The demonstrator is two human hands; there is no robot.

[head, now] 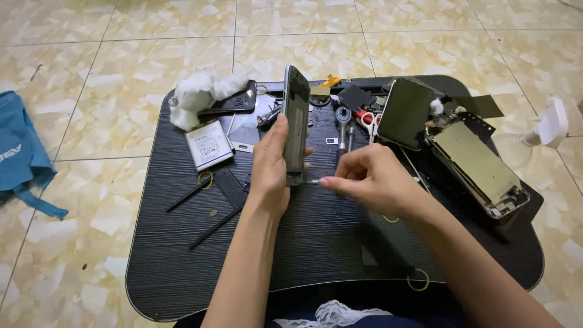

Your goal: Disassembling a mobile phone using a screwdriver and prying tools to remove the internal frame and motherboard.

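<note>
Holding a dark phone (296,124) up on its edge, the left hand (270,164) has its fingers wrapped tight around the lower part of it, just above the black worktop (182,255). The right hand (370,179) is close beside it, and its fingers are pinched shut on a thin metal tool (311,181). The tip of that tool touches the bottom end of the phone. Near the left hand, on the worktop, lies a flat white battery (208,144). Behind the battery sits a lump of white cotton (197,94), partly on top of a dark flat phone part (234,103). Two thin black sticks (203,209) lie slanted in front of the battery, well apart from the hands. To the right, another phone lies opened up (480,167), with its shiny metal inside showing, and a dark screen panel (405,113) leans up beside it. Small scissors with red handles (367,119) lie between the held phone and that panel. The worktop stands on a pale tiled floor (91,91). A blue cloth bag (21,155) lies on the floor far to the left, and a white spray bottle (549,129) lies on the floor to the right.
</note>
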